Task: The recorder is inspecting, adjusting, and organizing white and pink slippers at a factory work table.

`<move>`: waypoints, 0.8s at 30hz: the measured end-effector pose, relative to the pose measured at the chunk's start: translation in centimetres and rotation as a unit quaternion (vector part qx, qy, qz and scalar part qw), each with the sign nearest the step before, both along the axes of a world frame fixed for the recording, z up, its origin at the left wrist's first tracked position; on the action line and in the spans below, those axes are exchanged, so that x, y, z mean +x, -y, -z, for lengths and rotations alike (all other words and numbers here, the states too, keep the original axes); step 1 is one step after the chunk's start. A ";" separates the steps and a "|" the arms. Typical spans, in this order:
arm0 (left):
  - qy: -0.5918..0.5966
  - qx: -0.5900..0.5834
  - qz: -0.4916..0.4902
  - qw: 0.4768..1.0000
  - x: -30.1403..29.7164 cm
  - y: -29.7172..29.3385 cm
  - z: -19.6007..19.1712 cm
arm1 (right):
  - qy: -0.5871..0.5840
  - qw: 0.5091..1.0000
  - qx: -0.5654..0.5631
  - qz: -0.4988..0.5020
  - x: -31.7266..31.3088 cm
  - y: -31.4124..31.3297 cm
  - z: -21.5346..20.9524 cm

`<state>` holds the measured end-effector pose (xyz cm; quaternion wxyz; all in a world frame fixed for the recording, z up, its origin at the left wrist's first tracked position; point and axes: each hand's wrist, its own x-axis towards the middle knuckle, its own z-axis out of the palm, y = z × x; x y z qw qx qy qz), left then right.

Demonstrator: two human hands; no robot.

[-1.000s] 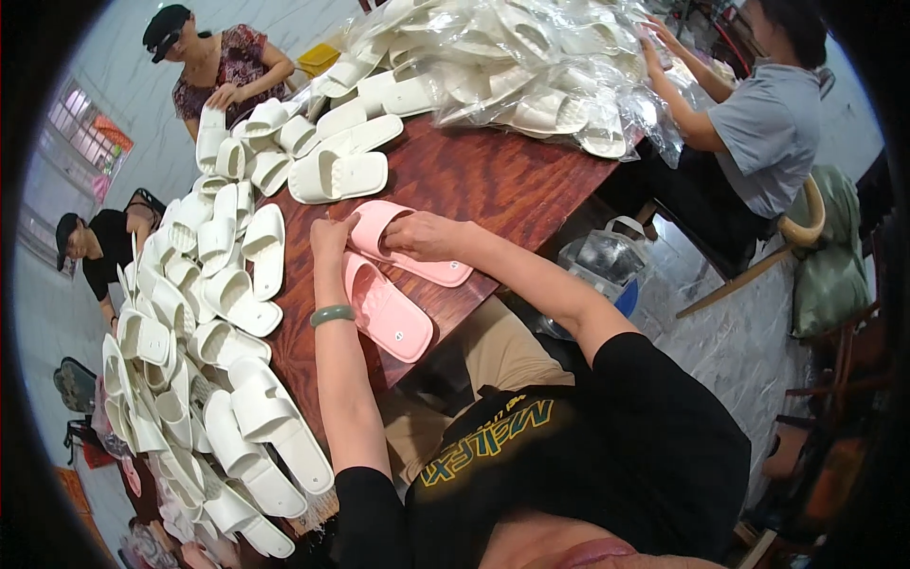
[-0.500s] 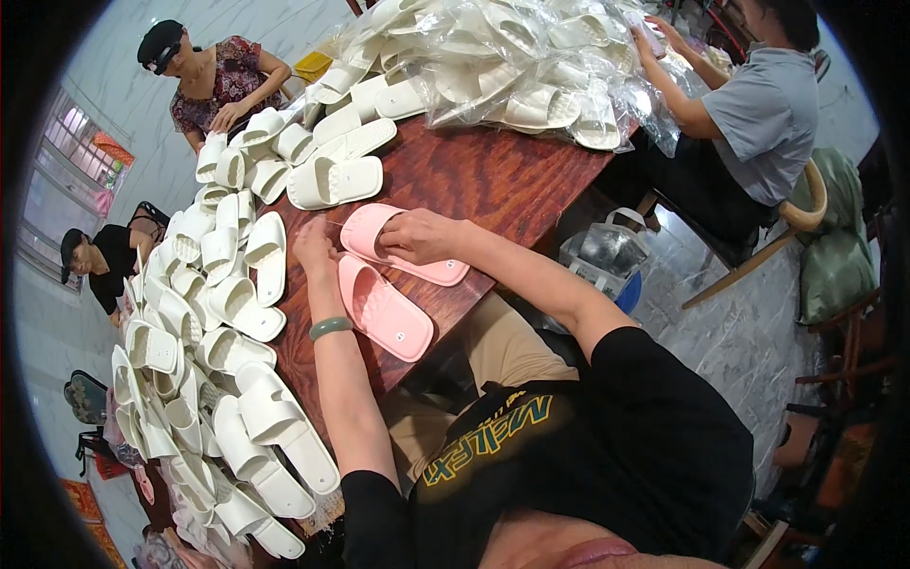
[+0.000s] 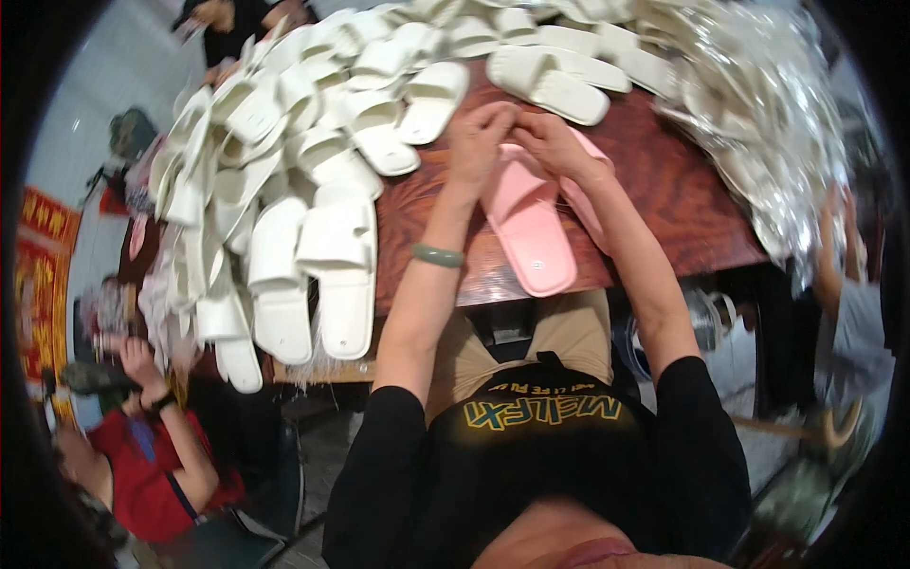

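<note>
Your left hand [image 3: 481, 142] and right hand [image 3: 553, 144] meet at the pink slipper's [image 3: 529, 228] strap on the table [image 3: 664, 190], fingers curled, pinching it.

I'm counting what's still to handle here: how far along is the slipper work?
Both hands, left hand and right hand, meet at the strap end of the pink slippers on the wooden table. A clear-bagged heap lies to the right, seemingly finished. Many loose white slippers remain unbagged on the left.
</note>
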<state>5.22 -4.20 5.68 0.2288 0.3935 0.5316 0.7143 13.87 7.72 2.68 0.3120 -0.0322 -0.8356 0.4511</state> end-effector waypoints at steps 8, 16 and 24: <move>0.044 0.015 -0.096 0.994 -3.5 0.1 4.7 | 0.026 0.982 -0.184 0.017 -1.5 4.5 0.0; 0.129 -0.034 0.002 0.991 -1.4 0.2 3.4 | 0.079 0.994 -0.075 -0.002 0.0 4.9 -1.1; 0.005 -0.001 0.013 1.000 -1.0 -0.4 4.6 | -0.083 0.971 -0.212 0.075 0.1 4.6 -1.1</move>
